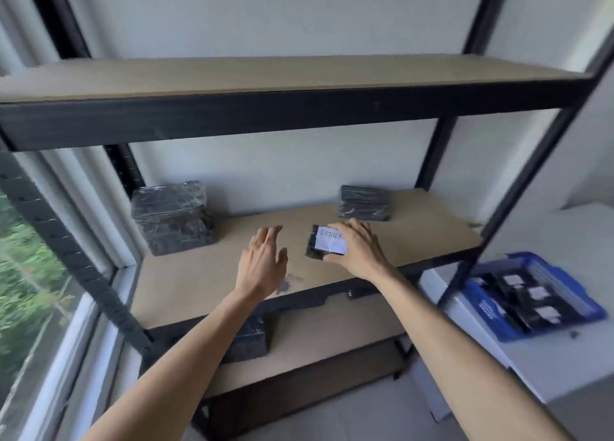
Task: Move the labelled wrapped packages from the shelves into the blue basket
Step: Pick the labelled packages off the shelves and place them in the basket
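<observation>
My right hand (360, 248) grips a small black wrapped package (324, 243) with a white handwritten label, held just above the middle shelf (206, 281). My left hand (264, 261) hovers open to the left of it, fingers spread, holding nothing. A stack of black wrapped packages (172, 216) stands at the shelf's back left and a single one (363, 203) at the back right; no labels show on them. The blue basket (588, 311) sits to the right on a white surface, with several labelled black packages inside. Another black package (249, 339) lies on the lower shelf, partly hidden by my left forearm.
The black metal rack has a bare top shelf (265, 75) at head height and upright posts (518, 191) at the right front. A window (30, 258) runs along the left. The white surface (548, 367) under the basket stands right of the rack.
</observation>
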A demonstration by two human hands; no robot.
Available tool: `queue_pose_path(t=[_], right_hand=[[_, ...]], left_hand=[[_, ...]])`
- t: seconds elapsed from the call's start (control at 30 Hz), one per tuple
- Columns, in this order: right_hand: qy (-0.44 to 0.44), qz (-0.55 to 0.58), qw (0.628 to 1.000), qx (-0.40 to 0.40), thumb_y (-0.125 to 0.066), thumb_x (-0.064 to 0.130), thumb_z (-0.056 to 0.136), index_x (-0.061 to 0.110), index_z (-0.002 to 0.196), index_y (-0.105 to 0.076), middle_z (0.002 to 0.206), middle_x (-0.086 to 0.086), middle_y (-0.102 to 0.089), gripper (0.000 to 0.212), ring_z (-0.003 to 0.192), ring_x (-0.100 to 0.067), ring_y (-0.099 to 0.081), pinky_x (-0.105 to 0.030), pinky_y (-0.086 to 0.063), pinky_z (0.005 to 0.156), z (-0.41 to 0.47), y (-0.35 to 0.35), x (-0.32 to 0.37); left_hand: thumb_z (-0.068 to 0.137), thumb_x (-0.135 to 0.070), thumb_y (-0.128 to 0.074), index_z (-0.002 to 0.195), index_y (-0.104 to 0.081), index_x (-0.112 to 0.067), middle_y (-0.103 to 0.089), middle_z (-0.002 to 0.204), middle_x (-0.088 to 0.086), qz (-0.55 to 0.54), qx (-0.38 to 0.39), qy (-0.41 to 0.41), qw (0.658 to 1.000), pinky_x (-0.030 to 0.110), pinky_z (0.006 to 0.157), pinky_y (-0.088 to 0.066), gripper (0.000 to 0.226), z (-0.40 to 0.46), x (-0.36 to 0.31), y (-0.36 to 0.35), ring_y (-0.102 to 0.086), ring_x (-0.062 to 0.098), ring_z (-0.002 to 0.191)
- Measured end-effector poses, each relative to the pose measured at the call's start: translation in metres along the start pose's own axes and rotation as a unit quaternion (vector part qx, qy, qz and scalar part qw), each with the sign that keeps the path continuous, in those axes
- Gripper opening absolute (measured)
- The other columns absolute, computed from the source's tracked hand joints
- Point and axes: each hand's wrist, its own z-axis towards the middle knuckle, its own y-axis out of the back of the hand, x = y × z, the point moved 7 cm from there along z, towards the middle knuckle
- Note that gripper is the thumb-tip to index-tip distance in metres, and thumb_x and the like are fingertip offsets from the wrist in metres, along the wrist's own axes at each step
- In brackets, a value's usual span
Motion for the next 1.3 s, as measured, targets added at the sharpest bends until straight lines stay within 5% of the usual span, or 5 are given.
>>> queue_pose_path(t=[0.43,0.6,1.1,1.3], right_hand=[[-0.130,-0.050,0.988,-0.067,-0.087,0.048,0.066,0.030,0.126,-0.061,0.108,0.000,-0.053,0.068,0.106,-0.026,-0.051,-0.040,-0.047,0.085,-0.160,0.143,-0.223],[-0.166,-0.066,0.983,-0.051,-0.085,0.047,0.072,0.027,0.131,-0.058,0.117,-0.002,-0.054,0.068,0.110,-0.025,-0.048,-0.042,-0.046,0.089,-0.205,0.170,-0.298],[-0.198,-0.066,0.978,-0.008,-0.084,0.041,0.076,0.029,0.138,-0.053,0.126,-0.001,-0.050,0.070,0.121,-0.027,-0.042,-0.047,-0.047,0.093,-0.163,0.182,-0.481],[-0.217,-0.081,0.969,0.089,-0.074,0.036,0.080,0.029,0.141,-0.046,0.131,-0.003,-0.043,0.067,0.127,-0.029,-0.038,-0.049,-0.047,0.094,-0.115,0.174,-0.542]], left_hand=[[0.091,-0.021,-0.053,0.140,-0.041,-0.016,-0.048,0.136,0.007,-0.055,0.082,-0.143,0.985,0.049,0.092,-0.048,0.050,-0.022,-0.263,-0.154,-0.049,0.030,0.122],[0.090,-0.019,-0.052,0.136,-0.044,-0.014,-0.051,0.130,0.008,-0.081,0.092,-0.151,0.981,0.047,0.090,-0.047,0.047,-0.043,-0.344,-0.208,-0.049,0.031,0.118],[0.093,-0.020,-0.055,0.142,-0.038,-0.017,-0.045,0.139,0.005,-0.076,0.138,-0.111,0.981,0.047,0.096,-0.048,0.052,0.023,-0.427,-0.370,-0.047,0.026,0.126],[0.093,-0.020,-0.052,0.142,-0.038,-0.016,-0.045,0.140,0.007,-0.068,0.167,-0.057,0.982,0.047,0.098,-0.047,0.051,0.060,-0.440,-0.423,-0.046,0.027,0.127]])
